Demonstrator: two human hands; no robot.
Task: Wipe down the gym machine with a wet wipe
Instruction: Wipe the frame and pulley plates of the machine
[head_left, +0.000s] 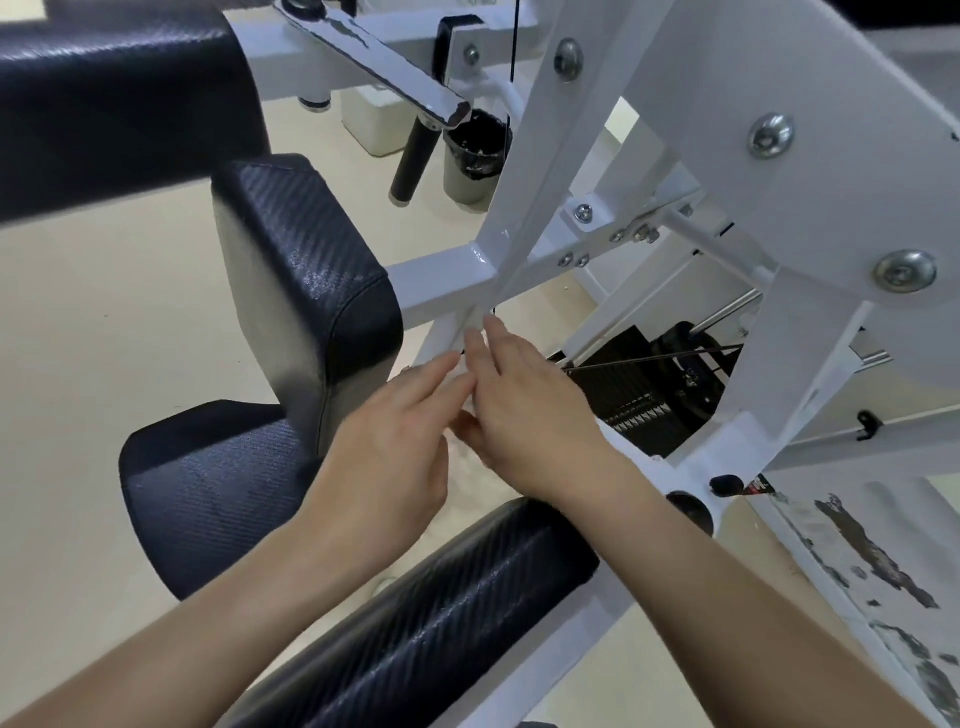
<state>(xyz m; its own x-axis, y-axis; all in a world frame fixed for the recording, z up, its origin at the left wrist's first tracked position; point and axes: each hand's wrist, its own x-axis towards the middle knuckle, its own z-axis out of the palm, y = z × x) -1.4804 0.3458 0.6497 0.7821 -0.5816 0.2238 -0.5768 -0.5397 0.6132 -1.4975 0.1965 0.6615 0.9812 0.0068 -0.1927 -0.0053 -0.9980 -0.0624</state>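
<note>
Both hands meet just right of the backrest pad (306, 291), at the white slanted strut (457, 338) of the gym machine (727, 130) that runs down behind that pad.

R grip (524, 410): fingers straight and side by side, tips on the strut, thumb tucked under toward the other hand. Not clamped on anything I can see.

L grip (395, 441): fingers stretched fwd, tips touching the R fingers, closer to the backrest pad than the R one. Can't tell if its thumb pinches anything underneath.

Wet wipe (470, 465): only a pale crumpled bit shows in the gap between the two hands, right of the pad's lower edge; the rest is hidden, so I can't tell which hand has it.

Seat pad (208, 488) sits below the backrest pad and touches its base. Black roller pad (441, 613) lies below-right of it, under my R forearm. Weight stack (639, 405) and thin cable (649, 358) are further right, beyond the strut. Bin w/ black liner (475, 150) stands on the floor (104, 312) above-right of the pad, black handle (410, 161) just beside it.
</note>
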